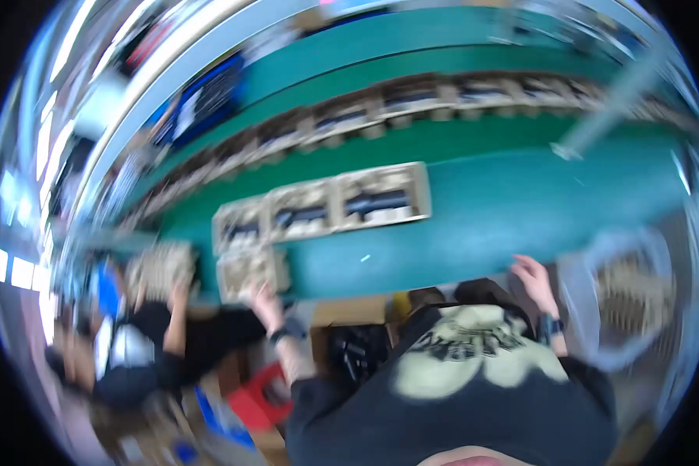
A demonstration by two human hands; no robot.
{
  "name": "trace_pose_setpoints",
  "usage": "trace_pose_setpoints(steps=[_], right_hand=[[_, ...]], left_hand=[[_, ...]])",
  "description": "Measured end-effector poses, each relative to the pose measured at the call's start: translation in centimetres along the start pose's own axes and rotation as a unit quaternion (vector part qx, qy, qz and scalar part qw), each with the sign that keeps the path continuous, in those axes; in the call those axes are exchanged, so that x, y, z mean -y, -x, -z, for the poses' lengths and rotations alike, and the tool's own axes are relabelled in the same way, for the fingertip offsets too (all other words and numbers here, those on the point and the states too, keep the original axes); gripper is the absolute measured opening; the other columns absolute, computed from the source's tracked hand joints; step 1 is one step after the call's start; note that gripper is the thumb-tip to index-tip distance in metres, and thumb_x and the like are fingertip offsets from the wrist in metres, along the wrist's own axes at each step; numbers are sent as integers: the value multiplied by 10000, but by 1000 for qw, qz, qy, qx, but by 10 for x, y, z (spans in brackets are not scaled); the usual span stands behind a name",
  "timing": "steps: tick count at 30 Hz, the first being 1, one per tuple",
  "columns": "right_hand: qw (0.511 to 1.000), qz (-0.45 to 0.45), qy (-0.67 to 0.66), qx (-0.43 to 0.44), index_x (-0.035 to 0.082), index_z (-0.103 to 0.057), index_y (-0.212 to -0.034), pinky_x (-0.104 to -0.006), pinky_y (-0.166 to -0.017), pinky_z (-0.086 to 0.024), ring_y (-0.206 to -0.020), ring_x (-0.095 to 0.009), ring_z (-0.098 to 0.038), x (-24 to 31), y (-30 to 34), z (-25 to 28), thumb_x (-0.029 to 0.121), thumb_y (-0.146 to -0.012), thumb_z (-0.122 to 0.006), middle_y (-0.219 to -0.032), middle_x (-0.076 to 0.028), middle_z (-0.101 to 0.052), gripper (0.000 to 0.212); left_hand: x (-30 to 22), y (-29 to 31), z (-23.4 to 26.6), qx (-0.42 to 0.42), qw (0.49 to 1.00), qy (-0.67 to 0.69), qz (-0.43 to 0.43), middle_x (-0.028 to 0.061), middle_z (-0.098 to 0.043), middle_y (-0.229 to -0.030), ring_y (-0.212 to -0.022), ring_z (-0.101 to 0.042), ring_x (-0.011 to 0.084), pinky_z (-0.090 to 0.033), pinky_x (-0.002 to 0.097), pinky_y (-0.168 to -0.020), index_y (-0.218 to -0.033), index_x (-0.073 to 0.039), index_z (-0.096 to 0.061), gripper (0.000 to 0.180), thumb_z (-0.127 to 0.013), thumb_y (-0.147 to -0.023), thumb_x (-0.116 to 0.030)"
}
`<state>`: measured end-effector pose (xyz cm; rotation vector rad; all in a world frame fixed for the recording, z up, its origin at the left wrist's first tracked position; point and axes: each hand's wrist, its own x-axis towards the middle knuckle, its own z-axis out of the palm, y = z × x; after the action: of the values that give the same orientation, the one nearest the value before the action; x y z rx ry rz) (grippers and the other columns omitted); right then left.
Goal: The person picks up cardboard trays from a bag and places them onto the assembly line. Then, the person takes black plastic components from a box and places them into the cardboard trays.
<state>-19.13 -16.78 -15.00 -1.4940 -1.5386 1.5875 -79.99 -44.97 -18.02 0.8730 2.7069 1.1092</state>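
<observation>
At the near edge of the green bench, my left hand [266,306] is closed on the near side of a beige moulded-pulp tray [228,278]; blur hides its exact finger positions and the tray's contents. Just behind that tray is a row of three pulp trays, the right one [421,194] nearest the middle. Each holds a dark long item [377,202] and small white pieces. My right hand [531,275] hovers by the bench's front edge on the right, fingers apart, with nothing in it.
Farther back runs a long line of filled trays [342,123]. A clear bag of pulp trays [633,299] stands right. A co-worker's hand [179,295] is at other trays [163,262] on the left. Below the bench are an open carton [349,312] and a red container [250,405].
</observation>
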Motion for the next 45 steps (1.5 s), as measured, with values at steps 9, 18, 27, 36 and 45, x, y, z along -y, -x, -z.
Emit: trace_pose_setpoints(steps=[9,18,27,36,45], right_hand=[[895,69,-36,-439,27,-622,-1103,-249,-685,-488,-845,-109,-610,-12,127,244,99,-881,-548,-992,-50,-649,245],[636,-178,273,-700,43,-505,-1291,-438,-993,-404,-1187,-338,-496,-79,207,410,321,-678,-761,-1192,-196,-588,720],[954,-43,128,-267,91,-485,-1327,-399,-1054,-354,-1268,-302,-445,-65,250,532,390,-719,-748,-1291,-134,-552,726],[754,-101,-400,-512,76,-504,-1263,-358,-903,-460,-1024,-199,-577,-191,207,529,406,-771,-689,-1146,-84,-589,620],[702,44,-563,-435,66,-397,-1382,-373,-1009,-395,-1215,-215,-483,-205,222,495,595,-839,-559,-1363,-92,-475,775]], left_hand=[[5,23,-17,24,966,243,-80,189,-486,-1310,-1151,-484,354,-338,450,-1024,-1190,18,-569,441,-485,-849,-249],[-209,156,-37,-243,924,-106,-275,276,-353,-1382,-1273,-336,448,-266,571,-1032,-1313,18,-438,709,-303,-945,-573],[-618,385,-325,555,720,296,-293,119,-627,-1080,-1014,-599,226,-458,327,-915,-1100,3,-618,223,-564,-891,-54],[-761,614,-488,787,501,135,-334,213,-390,-1386,-1277,-393,313,-382,400,-1003,-1433,-46,-299,848,-593,-818,-550],[-787,639,-502,909,380,87,-147,163,-283,-1479,-1332,-318,331,-376,490,-995,-1494,-68,-75,1012,-599,-787,-568]])
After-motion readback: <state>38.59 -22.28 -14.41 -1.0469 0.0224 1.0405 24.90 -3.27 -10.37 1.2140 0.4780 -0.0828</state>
